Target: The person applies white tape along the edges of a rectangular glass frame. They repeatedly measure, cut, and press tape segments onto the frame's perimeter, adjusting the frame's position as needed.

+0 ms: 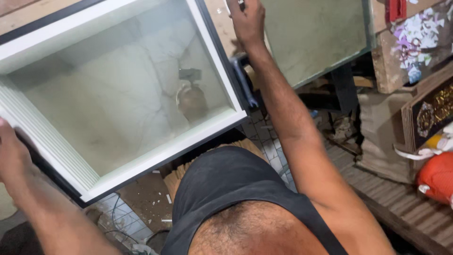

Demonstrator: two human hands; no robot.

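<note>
A large white picture frame (141, 163) with a black outer edge lies tilted in front of me, its glass pane (118, 99) reflecting the room and a person. My left hand (10, 151) grips the frame's left edge. My right hand (246, 19) reaches up past the frame's top right corner and is closed on a small dark object at the upper edge of the view; what it is I cannot tell. A second glass sheet (316, 38) lies just right of that hand.
Stacked boards, one with a flower print (415, 42), stand at the right with a dark ornate plaque (432, 111) and an orange bag (436, 177). A tiled floor (264, 141) with debris shows below the frame. A wooden ribbed surface (396, 203) lies at lower right.
</note>
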